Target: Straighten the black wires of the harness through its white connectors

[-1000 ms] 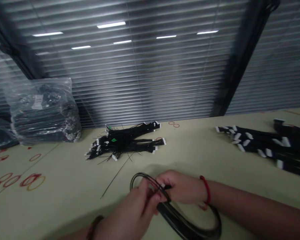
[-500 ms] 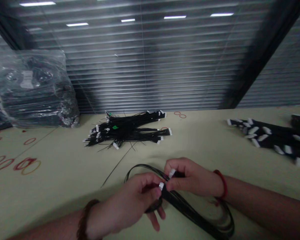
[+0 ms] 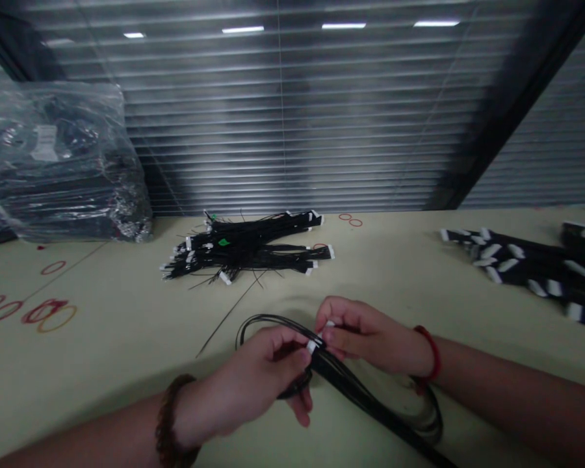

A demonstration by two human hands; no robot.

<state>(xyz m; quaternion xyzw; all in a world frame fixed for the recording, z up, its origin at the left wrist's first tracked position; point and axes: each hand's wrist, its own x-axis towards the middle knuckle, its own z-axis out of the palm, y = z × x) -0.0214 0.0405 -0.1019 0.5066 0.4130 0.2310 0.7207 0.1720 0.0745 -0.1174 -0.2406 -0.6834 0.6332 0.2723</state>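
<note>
Head view: the left hand (image 3: pixel 251 367) and right hand (image 3: pixel 365 335) are close together at the front edge of the desk (image 3: pixel 127 364), fingertips almost meeting. Both are closed in a pinch, not spread. The left thumb and fingers grip the looped black wire bundle (image 3: pixel 344 390) near a white connector (image 3: pixel 312 346), with one finger curled below the wires. The right thumb and fingers pinch at a second white connector (image 3: pixel 329 323), partly hidden by the fingers.

The bundle lies under and between the hands. One thin loop arcs up and left over the left hand, while the thick run heads down and right toward the bottom edge of the view, then curves back beneath the right wrist. That long run sits nearer the right hand.

Beyond the hands, a loose pile of wire harnesses (image 3: pixel 244 248) lies on the desk, with more harnesses (image 3: pixel 521 270) at right and a clear plastic bag of cables (image 3: pixel 63 162) at left.
</note>
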